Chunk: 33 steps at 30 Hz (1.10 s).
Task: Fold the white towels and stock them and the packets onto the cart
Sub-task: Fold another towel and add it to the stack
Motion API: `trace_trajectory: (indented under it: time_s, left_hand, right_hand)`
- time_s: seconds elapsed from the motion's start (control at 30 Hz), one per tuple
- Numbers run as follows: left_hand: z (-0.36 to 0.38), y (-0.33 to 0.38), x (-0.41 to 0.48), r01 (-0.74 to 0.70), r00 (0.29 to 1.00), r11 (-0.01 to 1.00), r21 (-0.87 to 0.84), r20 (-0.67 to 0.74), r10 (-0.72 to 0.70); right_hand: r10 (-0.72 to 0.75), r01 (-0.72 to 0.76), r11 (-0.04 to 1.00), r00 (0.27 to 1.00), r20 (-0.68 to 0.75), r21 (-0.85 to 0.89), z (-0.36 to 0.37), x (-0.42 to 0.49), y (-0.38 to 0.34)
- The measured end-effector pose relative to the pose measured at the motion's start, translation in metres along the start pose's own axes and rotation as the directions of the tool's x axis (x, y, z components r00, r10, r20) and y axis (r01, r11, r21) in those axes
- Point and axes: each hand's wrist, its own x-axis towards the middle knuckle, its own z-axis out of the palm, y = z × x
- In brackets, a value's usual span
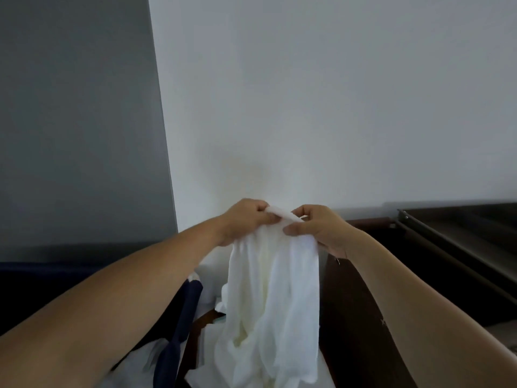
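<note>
Head camera looks forward over both arms toward a near wall (307,93).

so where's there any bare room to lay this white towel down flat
Little shows. The dark metal cart at right, beyond the right hand, has a bare top shelf along the white wall. Below the left hand and the hanging crumpled white towel it is crowded: white cloths and navy fabric heaped together.
</note>
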Motion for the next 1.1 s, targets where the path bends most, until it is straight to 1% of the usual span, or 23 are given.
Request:
trace_trajectory:
  time_s: [0.1, 0.17, 0.2, 0.27, 0.33, 0.43, 0.6, 0.67, 0.7, 0.77, 0.8, 0.83, 0.87, 0.93, 1.03, 1.1]
  left_hand:
    - [-0.017, 0.008, 0.008, 0.005, 0.977, 0.987, -0.163, -0.211, -0.04]
    - [-0.024, 0.013, 0.013, 0.014, 0.943, 0.971, -0.24, -0.319, -0.092]
    - [-0.025, 0.013, 0.016, 0.026, 0.933, 0.967, -0.253, -0.34, -0.114]
    - [-0.022, 0.012, 0.019, 0.071, 0.93, 0.968, -0.24, -0.335, -0.151]
    - [-0.018, 0.007, 0.02, 0.12, 0.91, 0.961, -0.251, -0.358, -0.207]
    - [-0.016, -0.001, 0.021, 0.164, 0.863, 0.922, -0.351, -0.401, -0.306]
    - [-0.025, -0.007, 0.024, 0.158, 0.81, 0.905, -0.395, -0.473, -0.347]
    - [-0.026, -0.01, 0.023, 0.178, 0.814, 0.919, -0.352, -0.472, -0.339]
    - [-0.025, -0.012, 0.022, 0.204, 0.84, 0.935, -0.29, -0.44, -0.319]
    - [-0.016, -0.011, 0.017, 0.256, 0.909, 0.957, -0.138, -0.301, -0.287]
    - [-0.01, -0.01, 0.015, 0.265, 0.934, 0.96, -0.09, -0.223, -0.279]
    - [-0.003, -0.008, 0.013, 0.257, 0.95, 0.963, -0.079, -0.161, -0.266]
    - [0.003, -0.005, 0.012, 0.242, 0.961, 0.964, -0.112, -0.107, -0.253]
    - [0.013, 0.002, 0.011, 0.195, 0.978, 0.95, -0.243, -0.023, -0.206]
    - [0.023, 0.005, 0.007, 0.136, 0.99, 0.921, -0.365, 0.012, -0.141]
    - [0.026, 0.001, 0.004, 0.098, 0.994, 0.888, -0.449, 0.005, -0.107]
  right_hand:
    - [0.07, -0.078, 0.986, 0.996, -0.059, -0.148, -0.007, -0.001, 0.016]
    - [0.109, -0.129, 0.977, 0.986, -0.124, -0.169, -0.011, -0.001, 0.027]
    - [0.122, -0.15, 0.972, 0.979, -0.162, -0.178, -0.014, -0.001, 0.032]
    - [0.156, -0.205, 0.953, 0.963, -0.218, -0.223, -0.018, 0.001, 0.038]
    - [0.215, -0.266, 0.909, 0.958, -0.188, -0.32, -0.019, 0.002, 0.042]
    - [0.274, -0.292, 0.836, 0.956, -0.108, -0.465, -0.024, 0.0, 0.057]
    - [0.417, -0.381, 0.793, 0.908, -0.032, -0.476, -0.034, -0.014, 0.089]
    - [0.415, -0.393, 0.827, 0.909, -0.036, -0.402, -0.034, -0.019, 0.09]
    - [0.396, -0.387, 0.868, 0.918, -0.038, -0.312, -0.033, -0.019, 0.087]
    - [0.337, -0.337, 0.94, 0.942, -0.014, -0.057, -0.029, -0.019, 0.071]
    - [0.306, -0.305, 0.95, 0.952, -0.003, 0.065, -0.025, -0.018, 0.06]
    - [0.277, -0.275, 0.949, 0.961, 0.005, 0.156, -0.021, -0.018, 0.049]
    - [0.251, -0.247, 0.948, 0.968, 0.001, 0.199, -0.016, -0.016, 0.04]
    - [0.207, -0.192, 0.948, 0.978, -0.033, 0.253, -0.008, -0.014, 0.027]
    - [0.199, -0.141, 0.894, 0.976, -0.093, 0.426, 0.002, -0.009, 0.016]
    - [0.188, -0.081, 0.857, 0.968, -0.163, 0.509, 0.009, -0.005, 0.013]
